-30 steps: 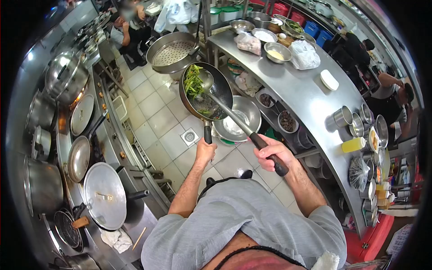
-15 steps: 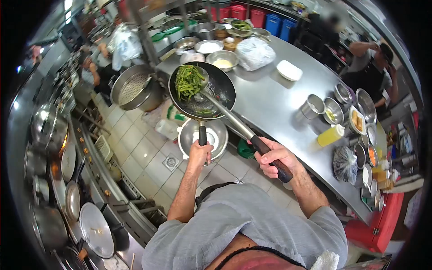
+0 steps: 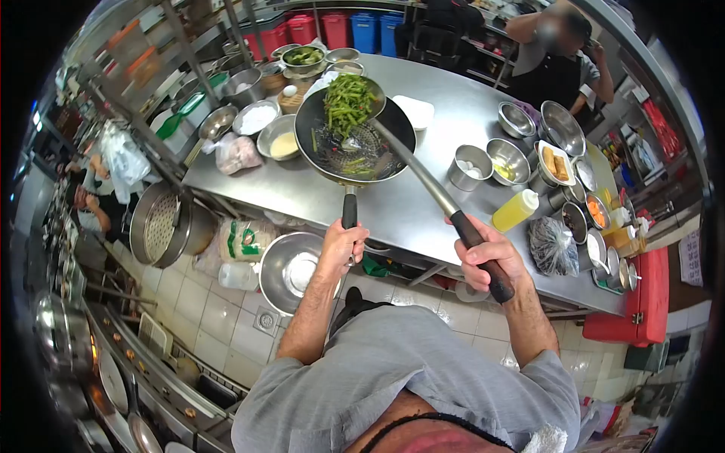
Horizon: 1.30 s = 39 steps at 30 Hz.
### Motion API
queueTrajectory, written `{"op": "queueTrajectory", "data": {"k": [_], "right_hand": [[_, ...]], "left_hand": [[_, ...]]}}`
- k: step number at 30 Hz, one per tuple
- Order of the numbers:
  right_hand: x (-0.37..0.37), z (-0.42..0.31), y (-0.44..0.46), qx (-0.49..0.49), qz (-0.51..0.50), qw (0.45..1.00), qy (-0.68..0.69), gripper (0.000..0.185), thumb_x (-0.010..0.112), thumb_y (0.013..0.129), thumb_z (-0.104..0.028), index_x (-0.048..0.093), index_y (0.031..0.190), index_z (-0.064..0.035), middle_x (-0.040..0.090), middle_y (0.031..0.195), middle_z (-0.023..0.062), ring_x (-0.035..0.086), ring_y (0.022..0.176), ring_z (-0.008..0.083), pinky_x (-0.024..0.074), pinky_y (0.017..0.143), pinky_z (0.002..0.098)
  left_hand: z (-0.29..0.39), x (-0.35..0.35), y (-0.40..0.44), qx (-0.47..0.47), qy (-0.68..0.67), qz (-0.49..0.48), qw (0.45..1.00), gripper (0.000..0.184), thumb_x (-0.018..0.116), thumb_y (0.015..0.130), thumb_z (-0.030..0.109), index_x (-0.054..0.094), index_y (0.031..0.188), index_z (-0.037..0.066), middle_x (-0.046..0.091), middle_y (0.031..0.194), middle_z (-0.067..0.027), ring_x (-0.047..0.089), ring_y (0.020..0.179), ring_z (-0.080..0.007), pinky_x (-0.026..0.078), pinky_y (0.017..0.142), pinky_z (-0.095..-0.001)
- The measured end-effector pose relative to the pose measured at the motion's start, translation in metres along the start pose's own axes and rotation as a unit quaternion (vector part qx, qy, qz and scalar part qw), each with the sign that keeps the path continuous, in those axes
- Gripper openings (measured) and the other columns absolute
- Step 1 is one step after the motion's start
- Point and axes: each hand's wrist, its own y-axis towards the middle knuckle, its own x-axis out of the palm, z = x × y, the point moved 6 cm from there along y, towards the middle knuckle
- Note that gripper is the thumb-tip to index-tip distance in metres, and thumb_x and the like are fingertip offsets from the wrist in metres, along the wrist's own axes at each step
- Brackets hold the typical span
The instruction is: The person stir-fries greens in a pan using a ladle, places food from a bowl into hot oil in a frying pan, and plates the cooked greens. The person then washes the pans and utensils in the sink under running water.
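My left hand is wrapped round the black handle of a dark frying pan, which I hold up in front of the steel table. In my right hand is the dark grip of a long-handled ladle. Its bowl is at the far side of the pan, under a heap of cut green vegetables. A few green pieces and some sauce lie on the pan's bottom. The pan hides part of the tabletop behind it, including part of a white dish.
The steel table carries bowls, a squeeze bottle of yellow liquid and a black plastic bag. A large steel bowl sits low beside my left forearm. Stove burners line the left. Another person stands across the table.
I have turned right toward the steel table, and the pan and ladle have come with me. The pan is now over the table's edge area, with the greens still heaped at the ladle's bowl.
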Motion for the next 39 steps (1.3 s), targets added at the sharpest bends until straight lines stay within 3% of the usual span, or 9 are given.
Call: {"op": "queueTrajectory", "data": {"k": [4,13,21,30,32,36,38,39], "right_hand": [[0.002,-0.016,0.016,-0.066,0.055,0.996,0.014,0.063,0.051,0.068,0.004,0.029,0.127,0.0003,0.04,0.058,0.0065,0.042,0.033,0.0123,0.0323,0.027,0.0264],[-0.022,-0.048,0.054,-0.145,0.135,0.98,-0.018,0.062,0.052,0.068,0.004,0.031,0.126,-0.0011,0.042,0.06,0.0058,0.042,0.034,0.0119,0.0306,0.028,0.026],[-0.094,-0.038,0.086,-0.105,0.196,0.972,-0.07,0.054,0.054,0.067,0.002,0.036,0.117,-0.004,0.043,0.059,0.0052,0.042,0.034,0.0126,0.0316,0.03,0.0269],[-0.137,-0.035,0.093,-0.064,0.265,0.941,-0.201,0.069,0.056,0.063,0.005,0.028,0.127,0.0017,0.049,0.062,0.0066,0.046,0.037,0.0138,0.0368,0.033,0.0275],[-0.138,-0.04,0.091,-0.036,0.297,0.899,-0.319,0.073,0.056,0.063,0.004,0.028,0.129,0.0016,0.05,0.061,0.0063,0.046,0.038,0.0132,0.0375,0.035,0.027],[-0.15,-0.038,0.093,-0.009,0.32,0.863,-0.39,0.073,0.056,0.062,0.004,0.029,0.13,0.0019,0.052,0.065,0.0081,0.048,0.041,0.0131,0.0379,0.037,0.0271],[-0.158,-0.038,0.099,-0.046,0.328,0.733,-0.594,0.074,0.055,0.064,-0.002,0.026,0.132,-0.0014,0.058,0.074,0.02,0.059,0.063,0.0335,0.0467,0.057,0.041],[-0.16,-0.036,0.1,-0.046,0.329,0.733,-0.593,0.074,0.055,0.064,-0.002,0.026,0.132,-0.0014,0.058,0.074,0.02,0.059,0.063,0.0335,0.0467,0.057,0.041]], "left_hand": [[0.015,-0.002,0.042,-0.032,0.011,-0.042,0.999,0.022,0.058,0.071,0.002,0.041,0.082,0.007,0.042,0.057,0.0011,0.037,0.038,-0.0056,0.029,0.032,-0.0221],[0.049,-0.024,0.089,-0.038,0.041,-0.048,0.997,0.021,0.058,0.072,0.002,0.041,0.083,0.005,0.041,0.057,0.0008,0.037,0.038,-0.0064,0.03,0.031,-0.0227],[0.06,-0.04,0.103,-0.033,0.052,0.011,0.998,0.022,0.058,0.071,0.003,0.04,0.082,0.007,0.042,0.055,0.0013,0.038,0.037,-0.0066,0.032,0.031,-0.0229],[0.078,-0.032,0.105,-0.009,0.06,0.05,0.997,0.022,0.058,0.071,0.005,0.04,0.083,0.006,0.041,0.054,0.0013,0.038,0.037,-0.0061,0.03,0.03,-0.0217],[0.079,-0.031,0.107,-0.007,0.055,0.048,0.997,0.021,0.058,0.071,0.004,0.04,0.083,0.006,0.041,0.054,0.0009,0.038,0.037,-0.0063,0.03,0.03,-0.0217],[0.082,-0.029,0.11,-0.003,0.05,0.041,0.998,0.021,0.057,0.071,0.003,0.041,0.083,0.006,0.042,0.055,0.0001,0.038,0.037,-0.0067,0.031,0.03,-0.022],[0.083,-0.026,0.11,-0.002,0.046,0.038,0.998,0.02,0.057,0.071,0.003,0.041,0.083,0.006,0.042,0.055,0.0001,0.038,0.037,-0.0067,0.031,0.031,-0.0221],[0.083,-0.025,0.11,-0.002,0.041,0.035,0.999,0.02,0.057,0.071,0.003,0.041,0.082,0.006,0.042,0.055,0.0001,0.038,0.037,-0.0068,0.031,0.031,-0.0222]]}}
